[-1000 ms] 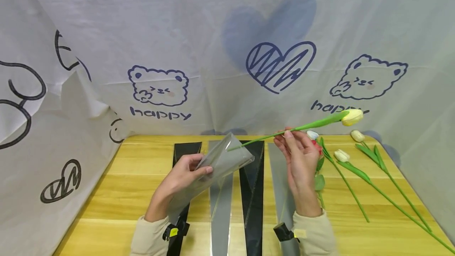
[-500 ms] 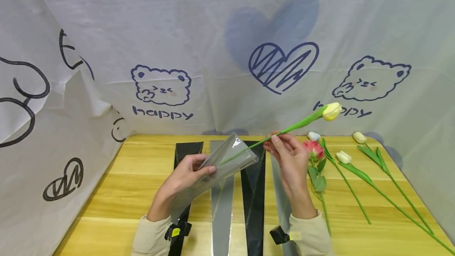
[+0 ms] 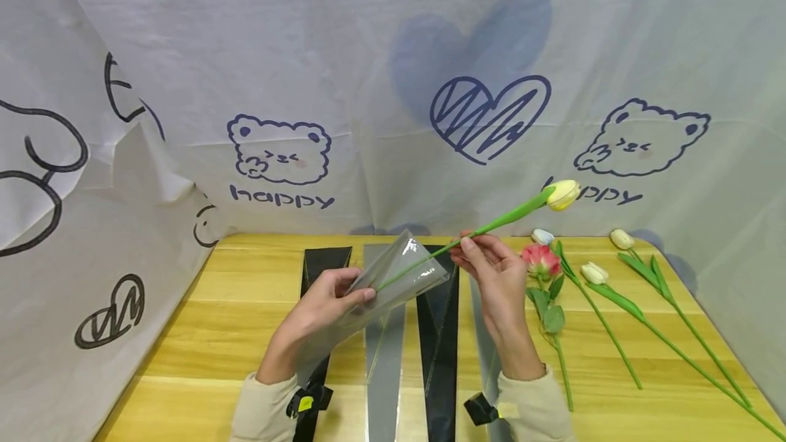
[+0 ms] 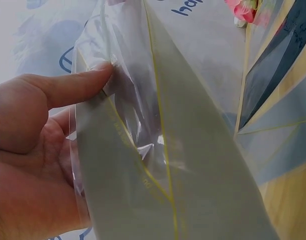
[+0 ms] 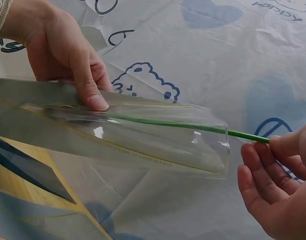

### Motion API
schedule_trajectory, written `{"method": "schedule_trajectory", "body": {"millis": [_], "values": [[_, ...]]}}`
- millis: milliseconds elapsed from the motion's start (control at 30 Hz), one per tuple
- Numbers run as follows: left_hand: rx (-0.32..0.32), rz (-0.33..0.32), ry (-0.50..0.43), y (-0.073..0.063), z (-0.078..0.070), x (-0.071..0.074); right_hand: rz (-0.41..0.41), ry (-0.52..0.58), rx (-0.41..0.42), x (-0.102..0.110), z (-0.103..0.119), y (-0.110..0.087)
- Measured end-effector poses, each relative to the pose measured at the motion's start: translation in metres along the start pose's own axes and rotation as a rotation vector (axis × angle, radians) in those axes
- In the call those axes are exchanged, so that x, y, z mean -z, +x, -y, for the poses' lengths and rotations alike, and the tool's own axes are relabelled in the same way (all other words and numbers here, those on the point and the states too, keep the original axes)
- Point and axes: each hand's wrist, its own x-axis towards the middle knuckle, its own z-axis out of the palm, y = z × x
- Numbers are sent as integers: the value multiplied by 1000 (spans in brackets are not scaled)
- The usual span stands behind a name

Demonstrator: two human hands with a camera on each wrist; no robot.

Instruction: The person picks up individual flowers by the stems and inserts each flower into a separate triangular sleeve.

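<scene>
My left hand [image 3: 325,302] pinches a clear and grey flower sleeve [image 4: 193,165] between thumb and fingers, its mouth tilted up to the right. In my right hand [image 3: 494,278], thumb and fingertips pinch the green stem of a pale yellow tulip [image 3: 563,194]. The stem's lower part [image 5: 168,123] lies inside the sleeve, visible through the clear film, while the bloom and leaf stay outside, up and to the right. The right wrist view shows the right hand just beyond the sleeve's mouth. The stem's lower end is hidden near my left thumb.
Several flat black and grey sleeves [image 3: 439,353] lie on the wooden table [image 3: 202,333]. On the right are a pink-red rose [image 3: 542,262], a white tulip [image 3: 593,273], another pale tulip [image 3: 621,238] and a bluish-white flower [image 3: 542,237]. Printed white cloth [image 3: 368,87] stands behind.
My right hand has moved left and slightly down, and the tulip's stem has slid deeper into the sleeve. The rose has come into fuller view. My left hand has barely moved.
</scene>
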Motion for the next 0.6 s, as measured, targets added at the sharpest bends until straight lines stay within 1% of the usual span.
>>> {"method": "schedule_trajectory", "body": {"millis": [133, 267, 433, 600], "values": [[-2, 1, 3, -1, 0, -1, 3, -32, -16, -1, -1, 0], [-8, 1, 4, -1, 0, -2, 27, -52, -36, -2, 0, -2], [-12, -1, 6, 0, 0, -3, 78, -89, -44, -2, 0, -3], [-11, 3, 5, 1, 0, -4, 147, -188, -55, 1, -1, -5]]}}
